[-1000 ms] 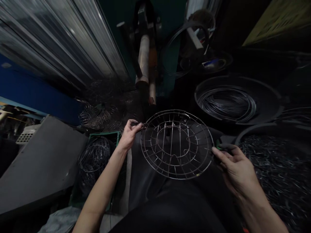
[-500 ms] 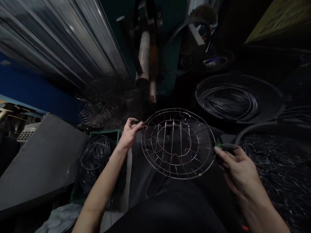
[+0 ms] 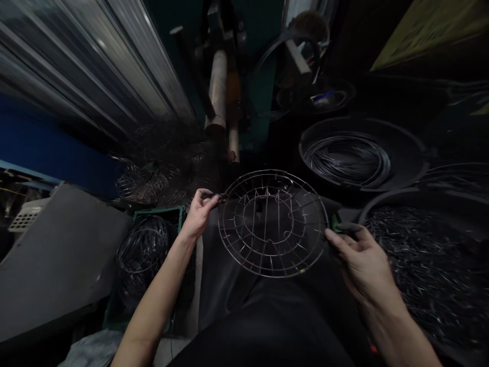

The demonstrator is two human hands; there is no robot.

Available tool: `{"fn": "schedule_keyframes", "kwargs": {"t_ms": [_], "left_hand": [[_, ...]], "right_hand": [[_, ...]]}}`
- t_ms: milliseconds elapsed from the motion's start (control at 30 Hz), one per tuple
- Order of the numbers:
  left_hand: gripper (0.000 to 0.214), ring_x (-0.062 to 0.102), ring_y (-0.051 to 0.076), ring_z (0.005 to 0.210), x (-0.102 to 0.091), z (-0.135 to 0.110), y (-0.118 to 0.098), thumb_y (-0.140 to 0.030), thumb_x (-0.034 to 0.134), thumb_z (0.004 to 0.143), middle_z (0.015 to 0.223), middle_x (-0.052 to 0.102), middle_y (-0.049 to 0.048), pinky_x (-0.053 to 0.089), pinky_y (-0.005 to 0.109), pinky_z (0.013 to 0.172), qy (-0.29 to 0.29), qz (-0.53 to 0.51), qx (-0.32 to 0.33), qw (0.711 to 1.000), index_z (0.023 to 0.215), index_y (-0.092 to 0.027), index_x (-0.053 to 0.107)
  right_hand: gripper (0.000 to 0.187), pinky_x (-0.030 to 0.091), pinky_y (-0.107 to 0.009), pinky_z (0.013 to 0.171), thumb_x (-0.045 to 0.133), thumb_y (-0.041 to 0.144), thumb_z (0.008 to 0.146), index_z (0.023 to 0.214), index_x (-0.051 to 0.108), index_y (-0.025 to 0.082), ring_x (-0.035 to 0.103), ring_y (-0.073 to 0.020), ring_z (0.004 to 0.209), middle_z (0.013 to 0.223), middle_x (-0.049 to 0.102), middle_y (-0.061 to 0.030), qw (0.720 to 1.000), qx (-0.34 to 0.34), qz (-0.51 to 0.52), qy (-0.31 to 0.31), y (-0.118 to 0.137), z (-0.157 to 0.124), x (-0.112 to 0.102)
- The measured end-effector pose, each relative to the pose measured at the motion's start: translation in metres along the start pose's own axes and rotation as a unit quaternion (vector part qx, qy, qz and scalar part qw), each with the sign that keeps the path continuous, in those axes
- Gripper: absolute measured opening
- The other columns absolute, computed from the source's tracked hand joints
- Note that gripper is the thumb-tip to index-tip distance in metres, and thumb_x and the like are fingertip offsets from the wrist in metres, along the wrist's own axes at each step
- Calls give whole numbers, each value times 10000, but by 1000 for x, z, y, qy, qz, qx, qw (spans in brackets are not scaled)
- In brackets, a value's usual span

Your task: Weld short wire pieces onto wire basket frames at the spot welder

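Note:
A round wire rack (image 3: 266,256), made of concentric rings joined by short spokes and straight bars, is held over my dark-clad lap. My left hand (image 3: 198,214) pinches its rim at the left between thumb and fingers. At the right edge, my right hand (image 3: 361,252) grips the rim with the thumb in front. A small green thing (image 3: 335,223) shows beside the right fingertips; I cannot make out what it is. Dark marks cover the fingertips of both hands.
A machine with a metal cylinder (image 3: 217,86) stands ahead. To the right are a tub of coiled wire (image 3: 346,158) and a tub of short metal pieces (image 3: 424,265). At the left, a green crate (image 3: 178,211) holds wire rings beside a grey panel (image 3: 64,255).
The rack and both hands appear slightly further left, as does the whole background, so the view has turned a little to the right. Both hands keep their hold on the rack.

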State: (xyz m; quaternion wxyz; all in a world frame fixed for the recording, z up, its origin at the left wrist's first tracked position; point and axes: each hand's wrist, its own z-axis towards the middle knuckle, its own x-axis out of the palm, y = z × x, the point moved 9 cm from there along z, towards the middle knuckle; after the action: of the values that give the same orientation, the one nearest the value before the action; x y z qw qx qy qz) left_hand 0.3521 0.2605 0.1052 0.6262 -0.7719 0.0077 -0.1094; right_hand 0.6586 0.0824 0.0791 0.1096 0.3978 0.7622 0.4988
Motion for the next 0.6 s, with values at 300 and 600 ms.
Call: {"fn": "schedule_keyframes", "kwargs": {"t_ms": [300, 600], "left_hand": [[533, 661, 122, 781, -24, 4, 83, -366, 814, 597, 834, 710, 3, 438, 258, 813, -24, -33, -58, 997, 930, -203, 431], [529, 638, 127, 772, -28, -1, 133, -390, 799, 589, 772, 688, -9, 416, 255, 796, -46, -21, -82, 995, 913, -206, 424]], "right_hand": [[501, 471, -206, 581, 832, 425, 559, 883, 520, 205, 583, -105, 619, 678, 609, 20, 982, -126, -138, 35, 9, -19, 21], [460, 430, -227, 525, 792, 430, 629, 925, 522, 204, 544, -110, 578, 700, 616, 7, 966, -161, -191, 59, 6, -33, 43]]}}
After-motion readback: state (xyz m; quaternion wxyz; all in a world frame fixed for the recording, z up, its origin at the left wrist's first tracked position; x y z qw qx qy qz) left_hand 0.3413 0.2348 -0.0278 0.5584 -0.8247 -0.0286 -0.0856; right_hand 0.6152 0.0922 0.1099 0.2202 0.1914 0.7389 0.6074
